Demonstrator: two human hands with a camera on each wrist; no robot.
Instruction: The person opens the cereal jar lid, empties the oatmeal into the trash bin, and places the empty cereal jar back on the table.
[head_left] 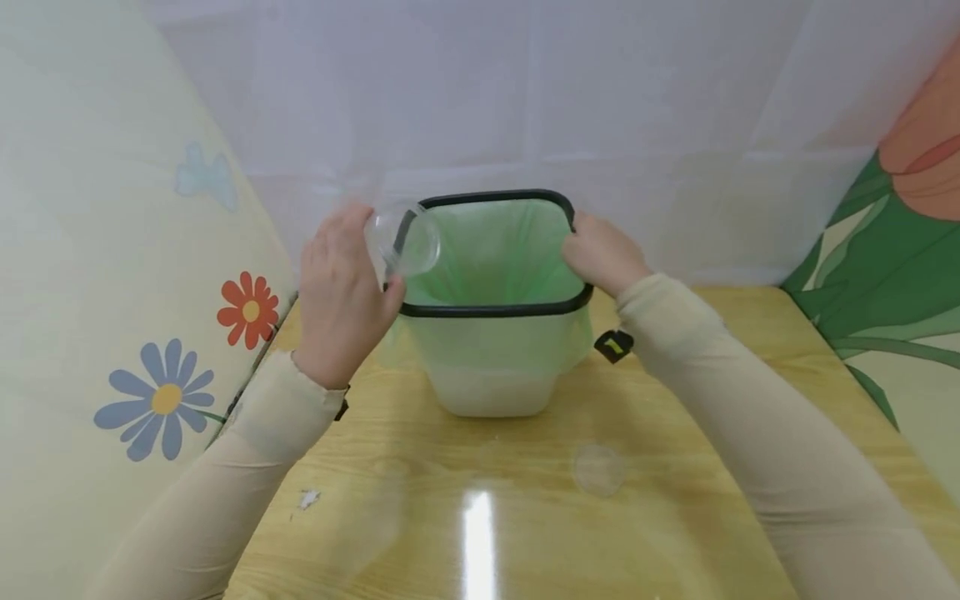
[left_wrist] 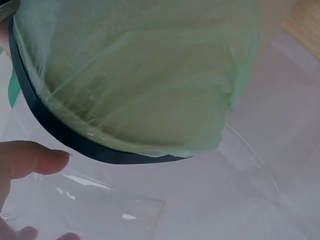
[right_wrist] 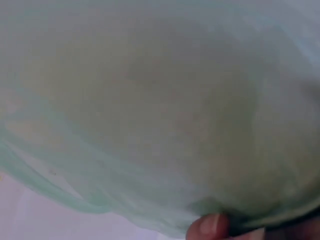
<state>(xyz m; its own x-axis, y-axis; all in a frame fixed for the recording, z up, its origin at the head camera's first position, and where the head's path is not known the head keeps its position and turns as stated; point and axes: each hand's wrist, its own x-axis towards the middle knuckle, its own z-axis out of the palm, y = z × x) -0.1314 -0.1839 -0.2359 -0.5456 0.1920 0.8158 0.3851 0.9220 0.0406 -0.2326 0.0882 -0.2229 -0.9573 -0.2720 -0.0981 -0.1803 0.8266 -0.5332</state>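
Observation:
A small white bin (head_left: pixel 491 379) lined with a green bag (head_left: pixel 495 250) stands at the back of the wooden table (head_left: pixel 675 517); a black rim ring (head_left: pixel 491 310) clamps the bag. My left hand (head_left: pixel 341 296) holds a clear plastic cup (head_left: pixel 405 242), tilted with its mouth over the bin's left edge. In the left wrist view, the cup (left_wrist: pixel 85 210) lies below the rim (left_wrist: pixel 65 135), with my fingers (left_wrist: pixel 30 157) around it. My right hand (head_left: pixel 600 250) grips the bin's right rim. In the right wrist view, a fingertip (right_wrist: pixel 210 226) presses the bag (right_wrist: pixel 160 125).
A clear round lid (head_left: pixel 597 468) lies on the table in front of the bin. A small white scrap (head_left: pixel 307 498) lies at the front left. Flowered panels stand at the left (head_left: pixel 112 292) and right (head_left: pixel 892 267), with a white sheet (head_left: pixel 525 108) behind.

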